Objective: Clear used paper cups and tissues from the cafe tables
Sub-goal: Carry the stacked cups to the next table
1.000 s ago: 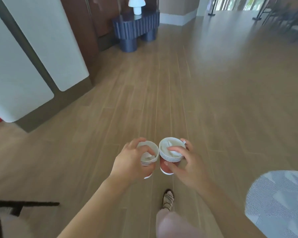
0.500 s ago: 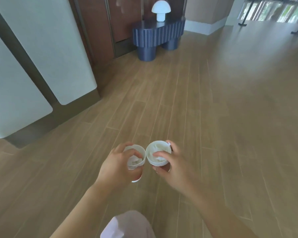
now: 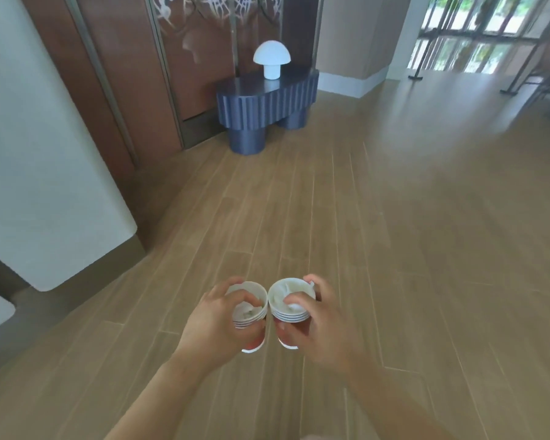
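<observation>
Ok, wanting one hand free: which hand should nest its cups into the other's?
Probably the right hand: the left stack shows room above its tissue; the right stack looks filled to the rim.

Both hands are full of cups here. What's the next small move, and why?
Probably carry both stacks upright toward a bin, which is not in view. The left hand grips the left cup stack, the right hand grips the right cup stack, tissues are stuffed inside both, and only floor lies below.
</observation>
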`<state>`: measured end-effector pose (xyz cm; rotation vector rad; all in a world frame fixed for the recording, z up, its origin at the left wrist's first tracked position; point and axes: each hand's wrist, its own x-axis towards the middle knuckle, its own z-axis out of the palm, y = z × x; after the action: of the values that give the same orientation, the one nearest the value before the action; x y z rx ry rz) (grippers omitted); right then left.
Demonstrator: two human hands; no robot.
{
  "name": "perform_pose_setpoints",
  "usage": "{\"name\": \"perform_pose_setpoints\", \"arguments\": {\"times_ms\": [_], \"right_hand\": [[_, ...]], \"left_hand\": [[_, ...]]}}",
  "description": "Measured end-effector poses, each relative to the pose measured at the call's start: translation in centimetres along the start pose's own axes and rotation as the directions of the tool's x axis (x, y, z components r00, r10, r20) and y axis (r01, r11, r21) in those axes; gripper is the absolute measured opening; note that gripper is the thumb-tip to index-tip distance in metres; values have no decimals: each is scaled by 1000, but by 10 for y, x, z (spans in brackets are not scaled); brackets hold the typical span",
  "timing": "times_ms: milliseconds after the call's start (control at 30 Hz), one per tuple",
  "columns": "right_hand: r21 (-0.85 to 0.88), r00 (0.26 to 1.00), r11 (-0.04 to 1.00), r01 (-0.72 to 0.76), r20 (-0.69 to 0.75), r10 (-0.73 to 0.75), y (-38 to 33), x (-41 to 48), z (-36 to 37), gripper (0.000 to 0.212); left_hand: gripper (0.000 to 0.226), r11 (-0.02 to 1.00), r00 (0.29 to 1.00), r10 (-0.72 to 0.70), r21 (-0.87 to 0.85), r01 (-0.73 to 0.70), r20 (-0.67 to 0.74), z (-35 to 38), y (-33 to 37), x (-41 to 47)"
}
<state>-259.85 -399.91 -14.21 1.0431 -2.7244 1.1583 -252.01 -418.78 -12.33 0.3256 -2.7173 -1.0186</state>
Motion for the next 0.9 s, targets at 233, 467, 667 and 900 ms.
{"name": "perform_pose_setpoints", "arguments": {"times_ms": [233, 467, 667, 900], "right_hand": [[-22, 997, 1000, -15, -81, 13, 94, 179, -8, 16], [-99, 995, 991, 85, -47, -90, 195, 386, -31, 19], [-135, 980, 974, 180, -57, -189, 249, 543, -43, 15], [-213, 974, 951, 223, 1, -227, 317, 718, -21, 17]], "left_hand": [[24, 998, 997, 58, -16, -57, 51, 27, -20, 216], [23, 999, 999, 38, -21, -37, 33, 54, -26, 433], [23, 1000, 1000, -4, -25, 4, 2, 61, -35, 589], [27, 997, 997, -59, -61, 56, -47, 75, -91, 768]]}}
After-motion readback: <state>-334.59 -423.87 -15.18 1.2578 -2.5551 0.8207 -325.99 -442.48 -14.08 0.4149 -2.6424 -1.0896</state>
